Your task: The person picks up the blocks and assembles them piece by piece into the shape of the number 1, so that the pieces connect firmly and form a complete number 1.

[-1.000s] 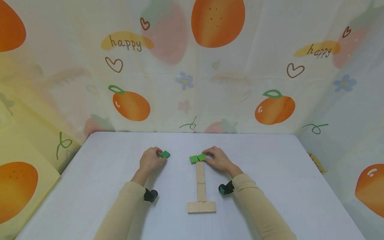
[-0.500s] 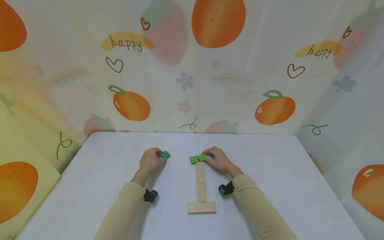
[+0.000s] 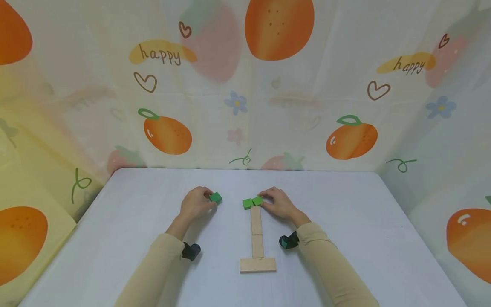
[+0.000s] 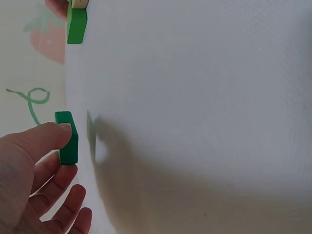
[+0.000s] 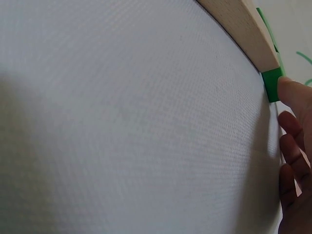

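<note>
My left hand (image 3: 196, 203) pinches a dark green block (image 3: 216, 198) between thumb and fingers. In the left wrist view that green block (image 4: 67, 139) is held above the table, its shadow falling beside it. My right hand (image 3: 281, 204) has thumb and fingers on a light green block (image 3: 257, 200), seen edge-on as a green block (image 5: 272, 85) in the right wrist view. A second light green block (image 3: 247, 204) lies just left of it. Both sit at the far end of two wooden planks (image 3: 256, 232) laid end to end.
A wider wooden block (image 3: 258, 265) lies crosswise at the near end of the planks. Everything rests on a white table (image 3: 345, 204), with a fruit-print cloth (image 3: 284, 102) hanging behind it. Dark wrist cameras (image 3: 191, 251) stick out near the sleeves.
My left hand has moved slightly right with the dark green block, toward the light green blocks. My right hand and the laid-out pieces stay where they were.
</note>
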Available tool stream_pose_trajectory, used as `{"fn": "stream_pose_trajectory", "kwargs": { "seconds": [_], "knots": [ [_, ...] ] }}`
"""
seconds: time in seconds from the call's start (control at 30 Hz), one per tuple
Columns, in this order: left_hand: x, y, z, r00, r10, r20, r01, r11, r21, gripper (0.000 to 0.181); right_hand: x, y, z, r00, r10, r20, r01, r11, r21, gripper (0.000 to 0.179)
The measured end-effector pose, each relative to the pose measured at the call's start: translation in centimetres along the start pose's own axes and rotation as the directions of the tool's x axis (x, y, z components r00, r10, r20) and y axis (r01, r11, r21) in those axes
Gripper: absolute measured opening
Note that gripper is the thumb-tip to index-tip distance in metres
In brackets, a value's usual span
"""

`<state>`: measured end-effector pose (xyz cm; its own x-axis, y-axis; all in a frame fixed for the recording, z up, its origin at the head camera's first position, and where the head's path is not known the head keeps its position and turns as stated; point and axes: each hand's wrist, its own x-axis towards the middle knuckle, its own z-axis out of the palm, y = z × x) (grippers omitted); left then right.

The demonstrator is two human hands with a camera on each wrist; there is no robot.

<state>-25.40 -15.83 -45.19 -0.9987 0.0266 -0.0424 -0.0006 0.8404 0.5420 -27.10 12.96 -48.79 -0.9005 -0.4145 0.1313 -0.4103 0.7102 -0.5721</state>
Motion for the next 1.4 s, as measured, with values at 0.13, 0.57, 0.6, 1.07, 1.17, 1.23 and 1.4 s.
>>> {"fn": "stream_pose_trajectory", "kwargs": {
  "seconds": [0.13,0.57,0.6,1.07,1.17,1.23,1.4],
  "knots": [
    [-0.1,0.4,0.0,1.0,0.023,0.014,-0.023,1.0,-0.014,0.035,0.1,0.0,0.1,1.0,0.006,0.005,-0.006,1.0,-0.004,0.029],
    [-0.7,1.8,1.1,0.994,0.095,0.055,-0.095,0.995,-0.002,0.035,0.0,0.0,0.0,1.0,-0.024,-0.014,0.024,1.0,0.001,0.028],
    [-0.7,1.9,1.2,0.993,0.099,0.061,-0.1,0.995,0.001,0.035,0.0,0.0,0.1,1.0,-0.025,-0.014,0.025,1.0,0.001,0.028],
    [-1.1,3.0,2.9,0.987,0.136,0.087,-0.135,0.991,-0.013,0.03,0.0,0.3,0.2,0.999,-0.04,-0.02,0.041,0.999,0.026,0.028],
    [-1.1,3.3,3.2,0.987,0.136,0.09,-0.136,0.991,-0.011,0.03,0.0,0.4,0.2,0.999,-0.036,-0.022,0.037,0.999,0.025,0.028],
    [-1.2,3.4,3.3,0.987,0.134,0.088,-0.134,0.991,-0.007,0.03,0.0,0.4,0.2,0.999,-0.032,-0.02,0.032,0.999,0.024,0.028],
    [-1.3,3.8,3.6,0.985,0.145,0.092,-0.145,0.989,0.002,0.03,0.0,0.4,0.3,1.0,-0.022,-0.016,0.022,1.0,0.02,0.028]
  ]
}}
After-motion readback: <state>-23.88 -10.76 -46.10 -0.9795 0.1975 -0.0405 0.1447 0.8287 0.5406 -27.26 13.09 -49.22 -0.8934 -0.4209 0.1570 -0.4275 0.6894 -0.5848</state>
